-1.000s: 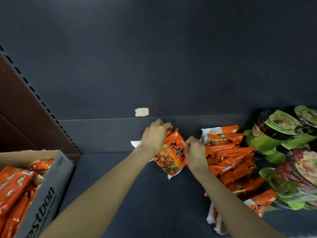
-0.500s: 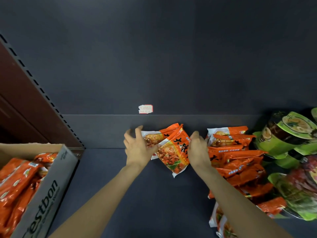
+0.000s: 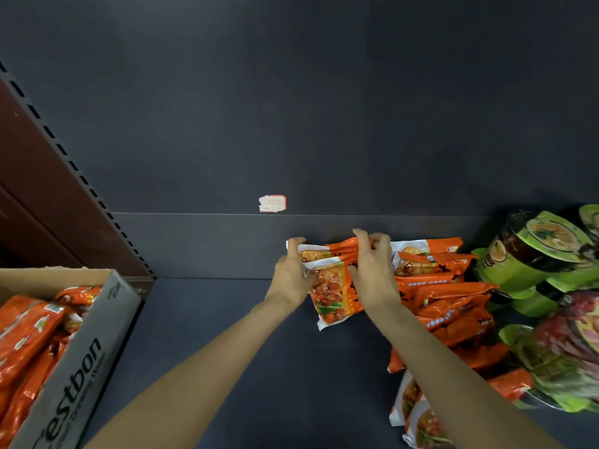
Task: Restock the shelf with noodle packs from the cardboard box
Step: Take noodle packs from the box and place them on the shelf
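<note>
We see left hand (image 3: 290, 277) and right hand (image 3: 372, 270) gripping two orange noodle packs (image 3: 330, 286) at shelf (image 3: 227, 335) back, long axes front-to-back, slightly tilted.

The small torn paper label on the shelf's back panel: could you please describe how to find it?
Look at the dark back panel above the shelf. Just above its lower seam, over the person's two hands, sits the small white paper label. It alone is pale, red-edged and stuck to the panel.

Dim, even light; the dark shelf back (image 3: 291, 108) swallows detail. Green bowls (image 3: 544, 254) right of the hands smear and bend at the edge.
</note>
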`<state>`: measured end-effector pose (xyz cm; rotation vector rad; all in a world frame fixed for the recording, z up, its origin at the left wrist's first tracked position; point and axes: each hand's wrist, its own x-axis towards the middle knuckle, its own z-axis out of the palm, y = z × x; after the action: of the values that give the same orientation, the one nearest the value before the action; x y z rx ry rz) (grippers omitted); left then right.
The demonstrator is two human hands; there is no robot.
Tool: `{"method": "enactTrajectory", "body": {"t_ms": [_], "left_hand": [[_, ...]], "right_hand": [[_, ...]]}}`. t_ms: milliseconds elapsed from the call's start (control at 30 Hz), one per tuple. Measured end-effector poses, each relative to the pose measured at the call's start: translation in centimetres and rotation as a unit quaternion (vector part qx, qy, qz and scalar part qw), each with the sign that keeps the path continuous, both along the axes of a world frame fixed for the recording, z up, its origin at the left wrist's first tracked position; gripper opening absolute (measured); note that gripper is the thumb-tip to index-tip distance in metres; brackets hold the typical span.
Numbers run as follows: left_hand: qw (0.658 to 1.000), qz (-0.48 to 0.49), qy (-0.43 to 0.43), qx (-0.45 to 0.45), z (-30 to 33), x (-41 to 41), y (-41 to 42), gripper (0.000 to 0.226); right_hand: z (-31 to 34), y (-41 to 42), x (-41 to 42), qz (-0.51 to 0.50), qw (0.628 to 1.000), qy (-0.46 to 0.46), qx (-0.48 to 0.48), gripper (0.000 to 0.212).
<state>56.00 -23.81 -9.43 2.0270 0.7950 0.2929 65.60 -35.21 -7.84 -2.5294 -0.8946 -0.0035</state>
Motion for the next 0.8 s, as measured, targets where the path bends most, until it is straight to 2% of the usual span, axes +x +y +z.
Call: {"method": "enactTrajectory", "body": {"t_ms": [167,267,367,433,533,700,800], "left_hand": [[0.998,-0.001,-0.041,0.04,0.5,1.9,-1.1,0.035],[0.998,-0.011,-0.034,0.054,0.5,2.3,-1.1,0.041],[0.994,-0.019,0.02,0.105,0.7,1.7,-1.2,0.051],[0.986,-0.011,0.054,0.157,1.2,1.0,-1.3,0.05],[0.974,-0.006,0.054,0.218,2.2,-0.1,-0.9,0.041],[0.962,-0.032,0.035,0.27,4.0,-4.3,0.9,0.033],[0.965,-0.013,0.022,0.26,4.9,-8.9,3.0,0.027]], "right_hand": [[-0.1,-1.5,1.8,-0.009,0.998,-0.06,0.0,0.043],[-0.5,-1.9,2.0,-0.023,0.991,-0.125,-0.03,0.042],[-0.4,-2.0,1.4,-0.019,0.989,-0.137,-0.053,0.044],[0.1,-1.9,1.0,0.005,0.991,-0.121,-0.053,0.046],[1.5,-1.2,0.1,0.04,0.996,-0.078,-0.026,0.045],[2.9,1.6,-3.6,0.119,0.991,0.03,0.047,0.028],[3.3,4.5,-7.1,0.173,0.98,0.072,0.065,0.025]]}}
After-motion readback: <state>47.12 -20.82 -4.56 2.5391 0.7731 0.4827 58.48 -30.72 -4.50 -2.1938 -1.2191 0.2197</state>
